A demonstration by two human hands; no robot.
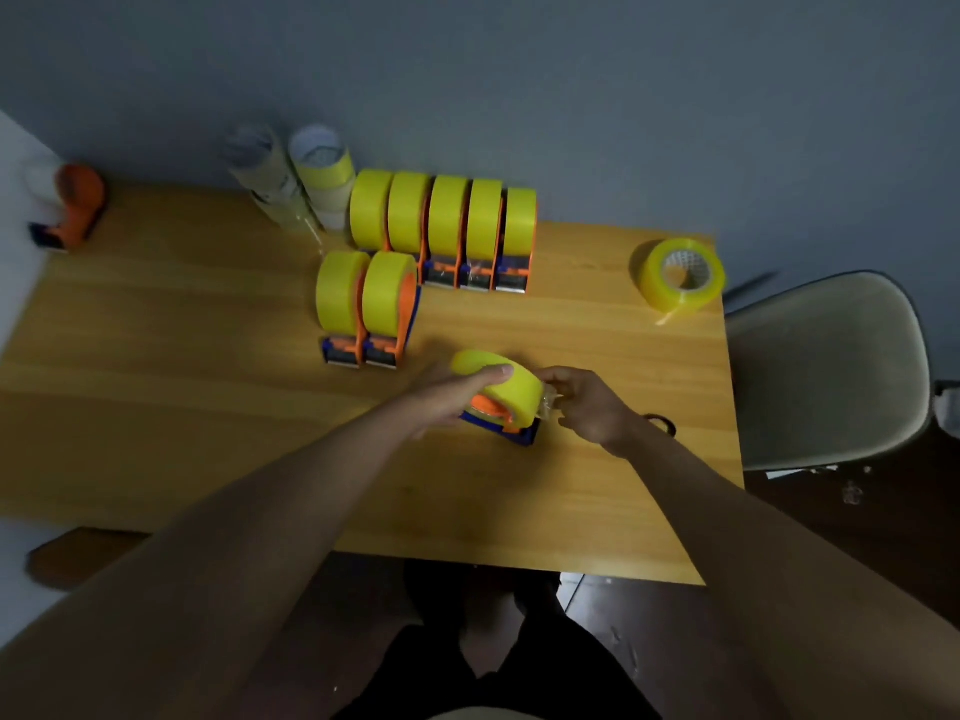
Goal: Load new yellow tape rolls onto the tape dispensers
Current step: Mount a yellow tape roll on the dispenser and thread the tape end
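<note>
Wood desk (208, 407), dispenser (501, 415) mid-load
L hand (447, 397) grips roll (493, 379) on top; R hand (587, 402) at 3 o'clock pinches tape end, dispenser's long axis running 10-to-4

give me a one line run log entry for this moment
left hand grips yellow tape roll on dispenser | right hand pinches tape end | loaded dispensers behind

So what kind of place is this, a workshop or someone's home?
Probably a small packing workspace in a plain room: a wooden table against a bare wall, loaded dispensers lined up, a spare roll, and a chair.
</note>
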